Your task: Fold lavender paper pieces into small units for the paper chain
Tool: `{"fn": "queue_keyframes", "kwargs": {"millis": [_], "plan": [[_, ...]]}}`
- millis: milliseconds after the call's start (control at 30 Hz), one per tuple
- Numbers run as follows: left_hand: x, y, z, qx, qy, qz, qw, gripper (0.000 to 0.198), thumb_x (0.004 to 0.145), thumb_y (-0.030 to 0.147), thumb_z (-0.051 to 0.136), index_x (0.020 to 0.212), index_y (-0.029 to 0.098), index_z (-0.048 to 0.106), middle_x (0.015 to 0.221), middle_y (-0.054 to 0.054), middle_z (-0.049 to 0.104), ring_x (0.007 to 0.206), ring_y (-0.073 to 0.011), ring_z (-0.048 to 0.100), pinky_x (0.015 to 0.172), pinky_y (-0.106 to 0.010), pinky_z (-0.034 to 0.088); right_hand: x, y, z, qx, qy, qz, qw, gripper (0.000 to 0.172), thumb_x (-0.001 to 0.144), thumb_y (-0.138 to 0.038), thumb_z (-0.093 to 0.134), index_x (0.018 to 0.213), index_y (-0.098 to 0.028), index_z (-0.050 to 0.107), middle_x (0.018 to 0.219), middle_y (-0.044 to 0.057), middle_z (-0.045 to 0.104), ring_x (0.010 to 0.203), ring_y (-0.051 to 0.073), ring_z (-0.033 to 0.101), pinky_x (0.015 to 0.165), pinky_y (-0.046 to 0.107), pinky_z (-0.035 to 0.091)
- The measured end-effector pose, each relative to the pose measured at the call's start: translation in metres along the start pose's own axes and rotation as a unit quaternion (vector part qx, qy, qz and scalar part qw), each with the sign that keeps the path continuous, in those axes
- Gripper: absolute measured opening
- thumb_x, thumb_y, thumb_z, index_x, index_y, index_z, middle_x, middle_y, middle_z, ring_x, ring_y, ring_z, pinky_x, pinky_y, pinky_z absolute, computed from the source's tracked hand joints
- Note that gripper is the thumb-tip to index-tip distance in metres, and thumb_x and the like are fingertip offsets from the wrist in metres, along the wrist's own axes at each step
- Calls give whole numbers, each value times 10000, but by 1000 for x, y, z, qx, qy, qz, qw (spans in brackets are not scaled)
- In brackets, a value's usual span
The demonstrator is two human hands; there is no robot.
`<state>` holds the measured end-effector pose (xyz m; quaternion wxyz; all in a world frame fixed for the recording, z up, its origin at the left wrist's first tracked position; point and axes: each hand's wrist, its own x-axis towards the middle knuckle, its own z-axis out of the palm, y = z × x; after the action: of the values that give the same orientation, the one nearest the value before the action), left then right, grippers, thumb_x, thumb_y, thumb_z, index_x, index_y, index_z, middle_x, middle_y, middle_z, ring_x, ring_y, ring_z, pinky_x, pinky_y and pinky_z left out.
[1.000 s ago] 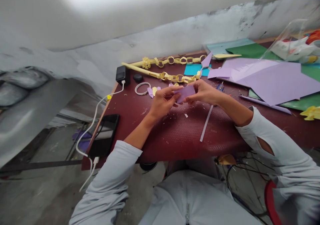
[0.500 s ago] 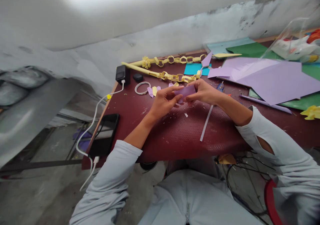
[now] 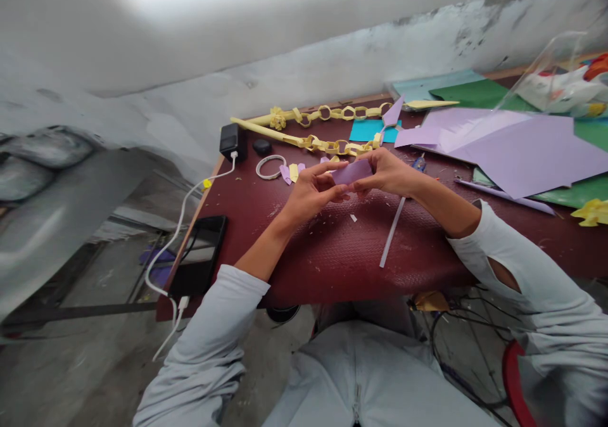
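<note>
Between my two hands is a small piece of purple paper (image 3: 352,172), held just above the dark red tabletop (image 3: 304,268). My left hand (image 3: 310,192) grips its left end with thumb and fingers. At the paper's right end, my right hand (image 3: 384,175) pinches it, with some fingers hidden behind. Small purple and yellow paper pieces (image 3: 293,173) lie just beyond my left hand. A narrow pale paper strip (image 3: 392,234) rests on the table below my right wrist, and a tiny white scrap (image 3: 353,218) lies nearer the middle.
Yellow paper chains (image 3: 327,146) stretch along the back. A tape roll (image 3: 271,167), black charger (image 3: 232,140) and phone (image 3: 199,256) with a white cable are on the left. Large purple sheets (image 3: 517,154) and a rolled purple paper (image 3: 506,197) cover the right side.
The purple paper has turned slightly and its lower edge looks straighter between my fingers. My left thumb has shifted a little along it. Everything else stays in place.
</note>
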<state>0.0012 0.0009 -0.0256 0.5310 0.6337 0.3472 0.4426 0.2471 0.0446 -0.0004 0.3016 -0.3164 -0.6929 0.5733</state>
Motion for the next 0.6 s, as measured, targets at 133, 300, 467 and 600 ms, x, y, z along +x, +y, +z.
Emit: {"fn": "queue_keyframes", "kwargs": {"millis": [133,300,467,600], "plan": [[0,-3,0,8,2,6,1000,734,834,489,1042,1463,226,770,865,-14,821,810,-214,873,805,-328,751,0,0,-1,-17,-10,2,1000,340,783,-349,1026,959,-159,805,826,71,807,710,181,743,660,298,654],[1,-5,0,24,4,17,1000,775,836,478,1041,1510,236,745,921,-40,847,831,-225,877,812,-337,745,2,5,-4,-29,-11,-3,1000,323,788,-366,1013,914,-185,777,795,59,801,704,192,742,647,306,642],[1,-2,1,37,9,21,999,864,873,438,1017,1637,260,654,873,-8,823,803,-218,870,812,-337,744,3,7,-5,-40,-17,-15,999,348,803,-410,1007,931,-185,774,788,51,804,693,188,737,626,301,623],[1,-3,1,35,6,26,999,798,886,429,1006,1596,243,693,873,-15,820,783,-207,862,809,-335,752,2,6,-5,-37,-16,-13,999,306,814,-364,989,950,-184,782,797,50,806,711,187,747,643,295,631]]}}
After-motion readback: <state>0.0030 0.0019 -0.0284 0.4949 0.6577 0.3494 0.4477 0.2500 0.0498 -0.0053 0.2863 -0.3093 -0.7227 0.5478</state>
